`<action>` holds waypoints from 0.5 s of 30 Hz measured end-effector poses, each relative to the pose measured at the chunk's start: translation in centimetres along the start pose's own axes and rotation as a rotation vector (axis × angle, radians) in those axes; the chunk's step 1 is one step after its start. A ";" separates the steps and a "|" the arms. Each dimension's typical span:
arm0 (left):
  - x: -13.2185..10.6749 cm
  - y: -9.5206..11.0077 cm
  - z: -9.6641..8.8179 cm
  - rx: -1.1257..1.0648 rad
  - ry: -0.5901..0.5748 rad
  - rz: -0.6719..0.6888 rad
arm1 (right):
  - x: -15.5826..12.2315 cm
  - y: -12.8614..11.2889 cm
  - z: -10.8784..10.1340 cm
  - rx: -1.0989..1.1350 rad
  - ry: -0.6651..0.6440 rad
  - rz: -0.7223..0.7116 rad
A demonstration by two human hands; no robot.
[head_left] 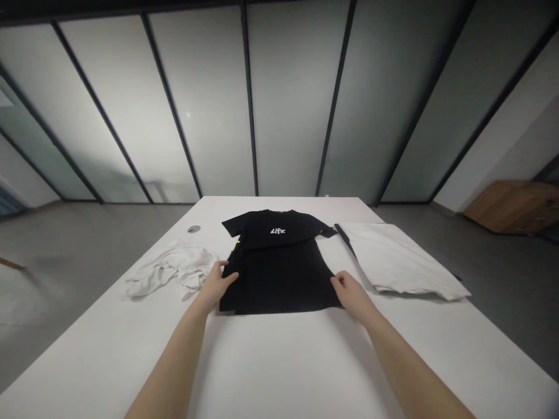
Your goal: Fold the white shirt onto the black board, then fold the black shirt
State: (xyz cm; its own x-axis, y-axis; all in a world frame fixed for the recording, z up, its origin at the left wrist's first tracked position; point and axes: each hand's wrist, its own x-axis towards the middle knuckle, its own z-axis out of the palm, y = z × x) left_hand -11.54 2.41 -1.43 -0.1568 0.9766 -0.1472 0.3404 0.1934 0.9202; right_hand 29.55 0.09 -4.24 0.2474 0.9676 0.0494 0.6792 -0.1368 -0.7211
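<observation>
A black T-shirt [279, 273] lies spread on the white table, its neckline at the far side and its hem toward me. White lettering crosses the chest, and small yellow patches show along its sides. My left hand [215, 285] is at the shirt's left edge near the hem, thumb and forefinger apart, with the thumb over the black cloth. On the opposite edge, my right hand [348, 291] pinches the side of the shirt between thumb and fingers.
A crumpled white cloth [174, 269] lies left of the shirt. On the right is a flat white garment [397, 256] with a dark strip along its left edge. A round grey disc [194, 229] sits at the table's [279, 361] far left. Frosted glass panels stand behind.
</observation>
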 end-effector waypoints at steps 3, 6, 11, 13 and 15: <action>-0.4 1.3 -0.9 -0.388 -0.068 -0.079 | 0.0 -0.1 -0.8 0.388 0.032 0.141; -0.4 1.9 -1.6 -0.442 -0.031 -0.139 | 0.0 -0.4 -1.5 0.525 -0.029 0.294; -0.7 1.6 -2.6 -0.225 -0.132 -0.197 | -0.7 0.2 -2.6 0.392 -0.283 0.317; -0.9 1.6 -2.8 -0.176 -0.166 -0.190 | -0.8 0.3 -3.0 0.328 -0.325 0.305; -1.3 2.1 -2.8 -0.153 -0.160 -0.172 | -0.9 -0.1 -3.6 0.278 -0.283 0.290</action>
State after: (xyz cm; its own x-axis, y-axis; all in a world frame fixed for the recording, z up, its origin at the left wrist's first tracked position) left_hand -13.24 1.28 1.69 -0.0476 0.9354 -0.3504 0.1758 0.3532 0.9189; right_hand 31.76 -1.49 -1.66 0.1756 0.9231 -0.3422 0.3899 -0.3843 -0.8368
